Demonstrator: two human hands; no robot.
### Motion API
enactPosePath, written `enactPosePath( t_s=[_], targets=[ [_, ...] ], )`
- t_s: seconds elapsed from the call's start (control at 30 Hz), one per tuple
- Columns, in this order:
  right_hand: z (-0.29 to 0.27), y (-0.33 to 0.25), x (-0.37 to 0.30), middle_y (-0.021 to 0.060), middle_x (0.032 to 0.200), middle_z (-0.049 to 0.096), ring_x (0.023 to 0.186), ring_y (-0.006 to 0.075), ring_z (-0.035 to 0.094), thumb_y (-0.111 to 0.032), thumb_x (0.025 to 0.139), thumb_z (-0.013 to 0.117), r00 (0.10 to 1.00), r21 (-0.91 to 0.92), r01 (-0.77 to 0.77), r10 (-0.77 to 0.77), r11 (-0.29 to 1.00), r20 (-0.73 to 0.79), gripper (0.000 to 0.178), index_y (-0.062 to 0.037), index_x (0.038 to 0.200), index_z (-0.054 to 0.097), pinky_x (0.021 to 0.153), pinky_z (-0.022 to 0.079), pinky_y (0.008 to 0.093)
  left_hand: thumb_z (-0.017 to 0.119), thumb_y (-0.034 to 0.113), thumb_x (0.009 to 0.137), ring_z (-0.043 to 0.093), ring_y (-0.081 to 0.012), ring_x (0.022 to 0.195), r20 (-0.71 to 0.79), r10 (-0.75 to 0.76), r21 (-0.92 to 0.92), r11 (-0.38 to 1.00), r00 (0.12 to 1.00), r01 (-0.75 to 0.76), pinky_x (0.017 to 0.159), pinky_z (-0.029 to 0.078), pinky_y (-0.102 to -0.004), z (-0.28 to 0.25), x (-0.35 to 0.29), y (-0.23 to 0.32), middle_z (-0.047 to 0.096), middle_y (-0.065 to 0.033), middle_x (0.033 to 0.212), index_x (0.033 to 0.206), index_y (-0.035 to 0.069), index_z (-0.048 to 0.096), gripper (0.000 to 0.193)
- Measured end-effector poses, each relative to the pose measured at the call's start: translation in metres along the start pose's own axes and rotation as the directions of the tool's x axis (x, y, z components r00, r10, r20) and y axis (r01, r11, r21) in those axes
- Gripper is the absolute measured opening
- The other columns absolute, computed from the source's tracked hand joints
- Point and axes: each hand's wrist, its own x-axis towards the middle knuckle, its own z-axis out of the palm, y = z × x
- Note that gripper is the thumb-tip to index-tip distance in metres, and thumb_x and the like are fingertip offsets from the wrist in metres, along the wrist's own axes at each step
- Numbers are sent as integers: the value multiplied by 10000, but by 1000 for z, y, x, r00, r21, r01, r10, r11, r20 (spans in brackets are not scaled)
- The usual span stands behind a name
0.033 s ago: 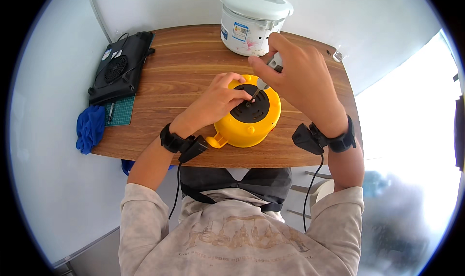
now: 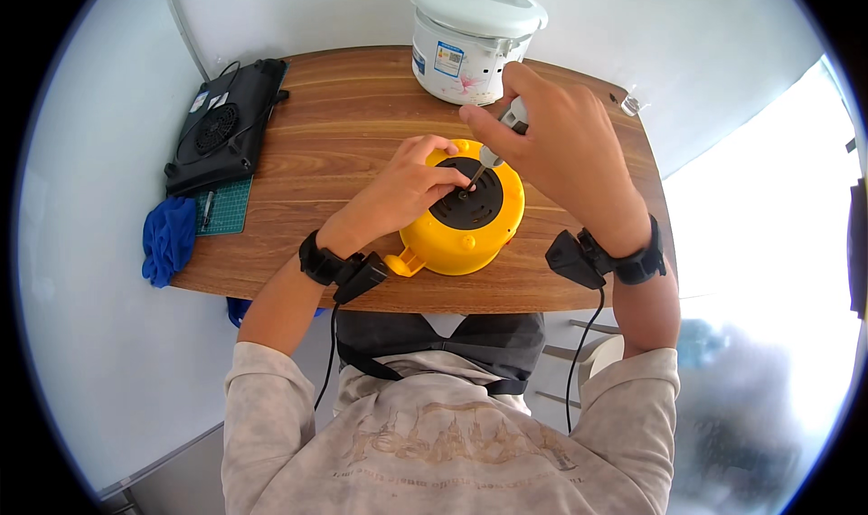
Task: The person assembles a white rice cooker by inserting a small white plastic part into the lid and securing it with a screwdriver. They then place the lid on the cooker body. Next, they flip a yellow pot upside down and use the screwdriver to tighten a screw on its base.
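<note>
A round yellow appliance [image 2: 461, 257] lies upside down on the table, its black slotted base plate [image 2: 475, 209] facing up. My right hand [image 2: 565, 140] is closed round the grey and white handle of a screwdriver [image 2: 491, 157]. The tool slants down to the left, its tip at the middle of the black plate. My left hand [image 2: 402, 185] rests on the appliance's left side with its fingers apart. One fingertip lies near the yellow rim, another beside the screwdriver tip. A yellow handle [image 2: 405, 263] juts from the near left. The screw head itself is too small to make out.
Behind stands a white lidded rice cooker [image 2: 457, 67]. At the left lie a black device with a round fan grille [image 2: 217, 128], a green cutting mat [image 2: 233, 209], a pen [image 2: 208, 209] and a blue cloth [image 2: 169, 242]. The wooden table [image 2: 316, 253] ends near my body.
My right hand has shifted very slightly, its thumb a touch to the left. The appliance, screwdriver and left hand stay in place.
</note>
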Motion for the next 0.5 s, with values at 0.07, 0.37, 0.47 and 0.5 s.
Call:
enactPosePath(
  t_s=[0.07, 0.37, 0.47, 0.5],
  targets=[
    [1, 4, 1, 165, 579, 611, 545, 354, 637, -281, 842, 747, 1000, -18, 11, -11, 1000, 11, 301, -12, 895, 622, 528, 527, 408, 670, 104, 960, 436, -311, 1343, -2, -3, -2, 1000, 1000, 3, 1131, 408, -404, 0, 0, 1, 507, -114, 1340, 1082, 179, 784, 184],
    [-3, -1, 12, 168, 738, 652, 643, 346, 607, -272, 893, 743, 986, 119, 41, -60, 992, 153, 333, -14, 997, 560, 593, 466, 409, 668, 110, 962, 448, -329, 1327, 0, 5, 8, 1000, 1000, -5, 1123, 403, -418, -2, 0, 2, 504, -139, 1340, 1092, 176, 779, 183],
    [-2, 5, 14, 177, 774, 647, 651, 349, 598, -259, 896, 742, 966, 240, 120, -170, 963, 197, 336, -31, 1033, 537, 585, 449, 415, 673, 111, 959, 447, -332, 1328, 8, 12, -31, 999, 1000, -11, 1124, 400, -414, -3, 1, 3, 505, -142, 1344, 1089, 169, 775, 176],
    [-1, 8, 14, 180, 787, 645, 653, 349, 594, -258, 898, 741, 954, 301, 152, -220, 941, 204, 340, -38, 1049, 529, 581, 444, 414, 675, 112, 957, 446, -332, 1330, 9, 8, -47, 999, 1000, -8, 1125, 399, -412, -4, 0, 3, 505, -142, 1347, 1088, 166, 774, 173]
  ],
)
